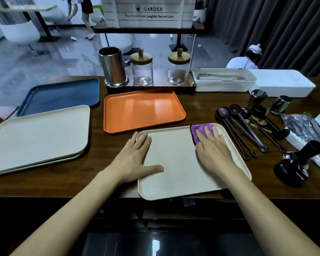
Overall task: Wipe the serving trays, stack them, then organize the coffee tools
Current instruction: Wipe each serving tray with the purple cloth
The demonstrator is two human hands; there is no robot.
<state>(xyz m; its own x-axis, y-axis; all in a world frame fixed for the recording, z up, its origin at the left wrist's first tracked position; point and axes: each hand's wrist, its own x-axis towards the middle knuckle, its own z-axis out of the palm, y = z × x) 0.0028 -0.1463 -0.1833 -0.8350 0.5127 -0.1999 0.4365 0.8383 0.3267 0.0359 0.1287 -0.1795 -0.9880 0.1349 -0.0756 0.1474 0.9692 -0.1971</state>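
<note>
A cream tray (175, 163) lies at the counter's near edge, in front of me. My left hand (135, 159) rests flat on its left rim, fingers spread. My right hand (211, 146) presses a purple cloth (199, 131) onto the tray's far right corner. An orange tray (142, 109) lies just behind it. Two stacked cream trays (37, 133) sit at the left, with a dark blue tray (63, 95) behind them. Several dark long-handled coffee spoons (238, 126) lie to the right of the tray.
A steel canister (112, 68) and two lidded glass jars (141, 68) stand on a rack at the back. White boxes (224, 79) sit at the back right. Steel cups (257, 97), a black grinder-like tool (299, 161) and plastic wrapping (301, 126) crowd the right side.
</note>
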